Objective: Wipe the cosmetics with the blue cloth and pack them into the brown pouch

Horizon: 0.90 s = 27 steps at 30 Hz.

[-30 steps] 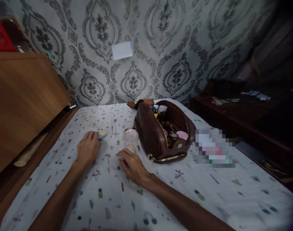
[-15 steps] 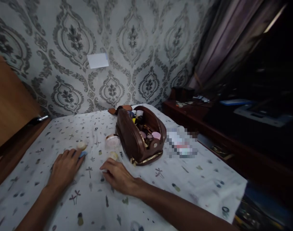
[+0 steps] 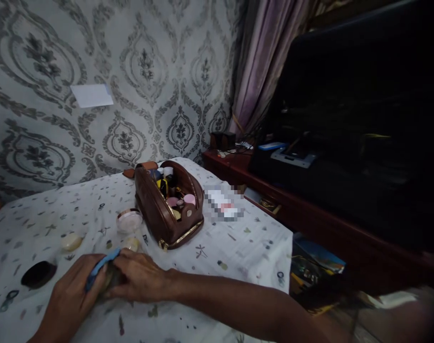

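Observation:
Over the white patterned cloth, my left hand (image 3: 72, 288) is closed on a folded blue cloth (image 3: 102, 270), pinched between thumb and fingers. My right hand (image 3: 140, 277) meets it, its fingers curled round a dark greenish object (image 3: 113, 278) that is mostly hidden and blurred. Left of my hands lies a dark oval disc (image 3: 38, 275). Behind it is a pale cream round piece (image 3: 72, 242). A similar yellowish piece (image 3: 132, 244) shows just beyond my right fingers. Farther back, a clear round case (image 3: 129, 221) stands beside an unzipped brown cosmetic bag (image 3: 170, 209) filled with small containers.
A pixelated flat item (image 3: 224, 202) lies right of the bag. Beyond the bed-like surface's right edge stands a dark red cabinet (image 3: 217, 164) with a large black screen (image 3: 345, 119). The patterned wall (image 3: 145, 95) closes off the back.
The view has turned right. My hands, apart before, have come together around the greenish object, the blue cloth between them. The dark disc now shows, clear of my left hand.

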{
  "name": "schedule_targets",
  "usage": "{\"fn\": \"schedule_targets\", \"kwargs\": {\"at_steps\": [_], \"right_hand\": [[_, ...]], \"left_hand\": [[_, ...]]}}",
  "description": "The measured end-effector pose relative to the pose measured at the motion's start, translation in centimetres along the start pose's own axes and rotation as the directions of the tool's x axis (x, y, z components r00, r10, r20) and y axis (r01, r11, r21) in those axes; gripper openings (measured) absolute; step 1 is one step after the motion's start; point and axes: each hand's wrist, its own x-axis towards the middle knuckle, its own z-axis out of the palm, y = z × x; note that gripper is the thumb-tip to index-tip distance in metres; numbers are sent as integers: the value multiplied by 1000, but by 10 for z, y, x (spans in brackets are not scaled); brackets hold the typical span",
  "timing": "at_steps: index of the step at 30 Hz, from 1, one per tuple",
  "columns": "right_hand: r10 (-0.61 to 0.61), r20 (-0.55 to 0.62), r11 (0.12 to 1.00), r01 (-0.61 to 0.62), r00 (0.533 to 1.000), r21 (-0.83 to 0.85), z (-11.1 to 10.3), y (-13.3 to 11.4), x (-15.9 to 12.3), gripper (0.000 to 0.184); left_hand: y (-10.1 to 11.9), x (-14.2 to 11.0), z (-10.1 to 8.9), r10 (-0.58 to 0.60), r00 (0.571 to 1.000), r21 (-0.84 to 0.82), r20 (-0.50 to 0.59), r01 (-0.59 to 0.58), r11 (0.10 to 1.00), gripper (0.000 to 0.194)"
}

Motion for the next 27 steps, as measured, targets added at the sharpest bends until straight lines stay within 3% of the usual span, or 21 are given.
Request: {"fn": "schedule_targets", "kwargs": {"at_steps": [7,11,18,22,27], "right_hand": [[113,2,991,-113,994,75,-1,0,0,70],[205,19,975,-206,978,76,0,1,1,67],[230,-12,958,-224,973,181,-2,-3,0,67],[252,-2,939,-244,968,243,-2,-4,0,83],[231,-27,933,-213,973,291,3,-2,2,81]], "left_hand": [[3,4,8,-116,993,-49,-26,114,992,20],[0,0,14,-50,998,1,-37,50,999,24],[0,1,14,-23,999,61,-23,25,998,30],[-3,-1,13,-77,997,159,5,75,984,40],[2,3,6,-253,958,211,139,221,952,46]]}}
